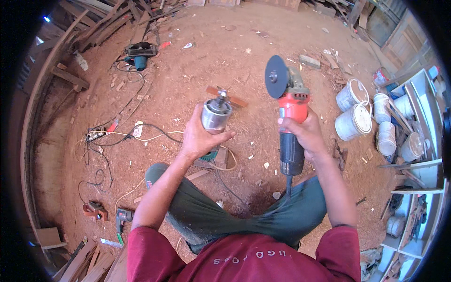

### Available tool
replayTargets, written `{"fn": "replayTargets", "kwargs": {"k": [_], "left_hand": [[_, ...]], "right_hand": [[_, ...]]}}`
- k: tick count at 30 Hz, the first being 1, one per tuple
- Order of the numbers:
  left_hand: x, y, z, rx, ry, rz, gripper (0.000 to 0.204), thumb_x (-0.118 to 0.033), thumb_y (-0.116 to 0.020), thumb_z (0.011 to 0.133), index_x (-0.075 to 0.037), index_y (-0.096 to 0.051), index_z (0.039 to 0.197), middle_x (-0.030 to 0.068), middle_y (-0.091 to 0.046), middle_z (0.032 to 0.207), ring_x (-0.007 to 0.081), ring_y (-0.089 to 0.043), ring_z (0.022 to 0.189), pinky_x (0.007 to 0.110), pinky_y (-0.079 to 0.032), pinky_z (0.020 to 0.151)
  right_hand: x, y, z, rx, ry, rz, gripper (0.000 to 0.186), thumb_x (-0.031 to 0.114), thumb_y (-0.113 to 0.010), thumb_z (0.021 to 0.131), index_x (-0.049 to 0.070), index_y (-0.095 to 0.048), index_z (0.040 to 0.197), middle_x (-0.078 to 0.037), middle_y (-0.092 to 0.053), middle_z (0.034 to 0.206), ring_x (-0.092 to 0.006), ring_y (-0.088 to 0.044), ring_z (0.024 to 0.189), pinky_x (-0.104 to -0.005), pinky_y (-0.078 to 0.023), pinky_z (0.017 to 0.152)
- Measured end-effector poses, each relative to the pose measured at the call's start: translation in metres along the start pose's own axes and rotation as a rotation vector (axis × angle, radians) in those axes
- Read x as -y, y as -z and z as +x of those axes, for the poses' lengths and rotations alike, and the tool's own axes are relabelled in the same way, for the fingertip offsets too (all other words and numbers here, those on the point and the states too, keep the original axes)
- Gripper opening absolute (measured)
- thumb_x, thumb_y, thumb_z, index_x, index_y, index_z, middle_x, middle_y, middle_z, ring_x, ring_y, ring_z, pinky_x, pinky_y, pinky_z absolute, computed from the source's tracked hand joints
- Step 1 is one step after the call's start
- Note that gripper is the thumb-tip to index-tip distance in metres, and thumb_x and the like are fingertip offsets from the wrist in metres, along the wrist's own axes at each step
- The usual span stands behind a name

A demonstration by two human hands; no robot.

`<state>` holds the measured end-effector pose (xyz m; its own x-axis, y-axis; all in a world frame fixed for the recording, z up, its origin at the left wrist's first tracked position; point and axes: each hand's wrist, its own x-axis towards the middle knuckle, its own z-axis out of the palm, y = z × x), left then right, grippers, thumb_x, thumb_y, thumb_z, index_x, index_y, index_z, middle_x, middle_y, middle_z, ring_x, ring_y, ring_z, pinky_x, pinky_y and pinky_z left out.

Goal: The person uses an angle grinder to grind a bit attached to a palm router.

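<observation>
Observed left hand point(199, 137), at centre of the frame, wrapped around a silver metal cylinder point(215, 123), spindle point(221, 95) pointing up the frame. Observed right hand point(308, 135) clamped around the body of an angle grinder point(293, 111), right of centre, dark disc point(277, 88) uppermost and apart from the cylinder. Cannot tell disc at rest from disc in motion. Saw no guard plainly covering the disc's near rim, nor gloves.

Would rate as chief hazard a cut to left hand, from swinging the disc leftward under power. Would expect kickback or a wrenched wrist from catching the disc's edge on metal with a one-handed hold. Could also drop or twist the cylinder loose, through gripping smooth round metal without a clamp.

Noted grinder cord point(289, 182) running down near green trousers point(300, 204): could snag through a shift of the legs. Noted shavings across the floor point(188, 75): could smoulder from stray sparks. Noted tangled cables point(96, 134), left of frame: could trip feet on rising.
</observation>
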<state>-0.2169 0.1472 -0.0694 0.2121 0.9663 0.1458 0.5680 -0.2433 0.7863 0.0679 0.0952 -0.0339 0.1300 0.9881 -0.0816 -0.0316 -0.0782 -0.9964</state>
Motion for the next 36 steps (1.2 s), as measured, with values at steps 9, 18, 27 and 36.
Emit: {"fn": "replayTargets", "kwargs": {"k": [9,18,27,36], "left_hand": [[-0.016,-0.028,-0.008,0.057,-0.099,0.197,0.069,-0.032,-0.085,0.068,-0.017,-0.059,0.131,0.0163,-0.073,0.109,0.0381,-0.071,0.102,0.050,-0.056,0.084],[0.000,-0.029,0.001,0.149,-0.101,0.122,0.073,-0.030,-0.085,0.063,-0.015,-0.062,0.131,0.0186,-0.075,0.105,0.0395,-0.072,0.098,0.049,-0.057,0.084],[-0.002,-0.022,-0.003,0.191,-0.079,0.133,0.079,-0.027,-0.084,0.058,-0.011,-0.063,0.132,0.0196,-0.075,0.100,0.0396,-0.072,0.097,0.048,-0.056,0.086],[0.007,-0.022,-0.002,0.241,-0.058,0.066,0.075,-0.027,-0.085,0.056,-0.009,-0.066,0.126,0.0198,-0.075,0.100,0.0391,-0.073,0.096,0.046,-0.057,0.087]], "right_hand": [[-0.014,0.026,-0.023,0.127,-0.227,0.404,0.054,0.019,-0.071,0.080,-0.001,-0.057,0.127,-0.012,-0.068,0.099,-0.0222,-0.074,0.083,-0.0399,-0.065,0.073],[-0.015,0.022,-0.036,0.145,-0.267,0.106,0.059,0.028,-0.077,0.079,-0.001,-0.058,0.127,-0.012,-0.070,0.098,-0.0211,-0.074,0.079,-0.0368,-0.063,0.070],[-0.013,0.013,-0.033,0.235,-0.324,0.213,0.046,0.025,-0.074,0.084,-0.002,-0.059,0.118,-0.010,-0.069,0.094,-0.0206,-0.073,0.076,-0.0349,-0.062,0.069],[-0.017,0.007,-0.029,0.280,-0.353,0.185,0.054,0.027,-0.072,0.083,-0.003,-0.055,0.124,-0.012,-0.067,0.097,-0.0223,-0.073,0.077,-0.0363,-0.063,0.071]]}}
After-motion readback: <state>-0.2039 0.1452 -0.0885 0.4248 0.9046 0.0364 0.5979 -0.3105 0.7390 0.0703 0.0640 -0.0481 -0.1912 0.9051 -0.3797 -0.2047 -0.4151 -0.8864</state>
